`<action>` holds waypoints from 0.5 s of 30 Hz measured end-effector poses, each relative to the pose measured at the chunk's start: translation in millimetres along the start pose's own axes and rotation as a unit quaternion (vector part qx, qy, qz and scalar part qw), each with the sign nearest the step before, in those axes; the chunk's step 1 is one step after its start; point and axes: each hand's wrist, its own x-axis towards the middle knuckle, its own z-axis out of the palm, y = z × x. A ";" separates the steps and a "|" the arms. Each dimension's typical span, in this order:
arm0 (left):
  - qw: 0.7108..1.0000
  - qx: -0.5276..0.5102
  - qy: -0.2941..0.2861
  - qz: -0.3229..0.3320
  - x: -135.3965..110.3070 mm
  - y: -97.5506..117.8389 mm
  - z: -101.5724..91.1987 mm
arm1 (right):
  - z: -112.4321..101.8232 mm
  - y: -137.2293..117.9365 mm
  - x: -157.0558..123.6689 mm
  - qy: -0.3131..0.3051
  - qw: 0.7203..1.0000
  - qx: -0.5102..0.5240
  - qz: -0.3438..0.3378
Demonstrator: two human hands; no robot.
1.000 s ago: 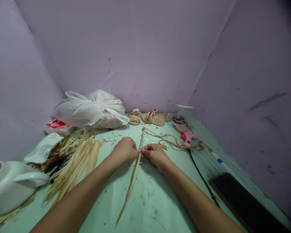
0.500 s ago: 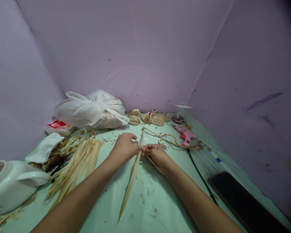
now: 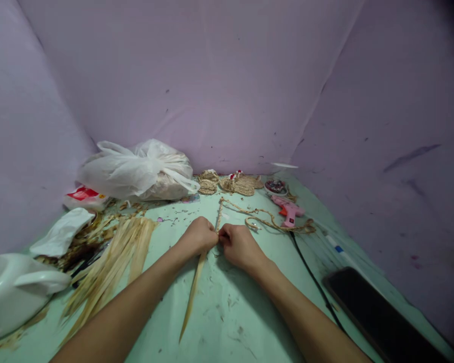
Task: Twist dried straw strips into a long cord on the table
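My left hand is closed on the near end of a thin braid of dried plant fibre. From under it a loose flat strip trails down toward me, ending in a point. My right hand meets it at the same spot, thumb and fingers pinched on the braid's working end; the exact strands there are hidden. Beyond my hands the braid runs up to a bend, then its long finished cord curls away to the right across the green table.
At left lie a bundle of dry strips, a white pitcher and a tied plastic bag. Small woven pieces sit along the back. A pink glue gun, its black cord and a dark phone-like slab are at right.
My left hand has come down and closed at the braid's end. My right hand has turned, its back now more upward, and the strip under it is no longer visible.
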 end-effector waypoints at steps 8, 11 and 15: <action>0.994 -0.074 -0.050 0.067 -2.2 -10.5 4.8 | -4.9 -6.2 -8.6 -0.018 0.998 -0.004 0.059; 0.990 -0.116 -0.062 0.056 -2.8 -9.0 4.3 | -6.4 -4.3 -10.7 -0.016 0.997 0.035 0.064; 0.984 -0.167 -0.065 0.026 -5.2 -5.7 3.0 | -16.0 2.3 -7.7 -0.041 0.994 0.068 0.080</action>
